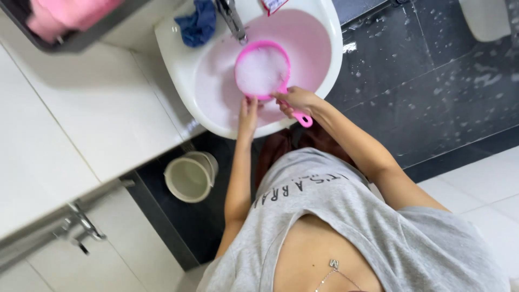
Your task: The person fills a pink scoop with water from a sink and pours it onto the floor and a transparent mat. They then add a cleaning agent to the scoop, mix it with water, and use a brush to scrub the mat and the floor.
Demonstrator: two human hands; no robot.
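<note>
Over the white sink [178,59], the right hand [296,100] grips the foam-filled pink scoop [262,70] by its handle, while the left hand [248,111] touches its rim with fingers loosely extended.

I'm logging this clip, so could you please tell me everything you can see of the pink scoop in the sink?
The pink scoop looks like plastic: a round bowl with a straight handle pointing towards the person. Its bowl is full of white foam. It sits level over the white sink, just under the metal tap. The right hand grips the handle near the bowl, and the left hand touches the rim's near edge.
</note>
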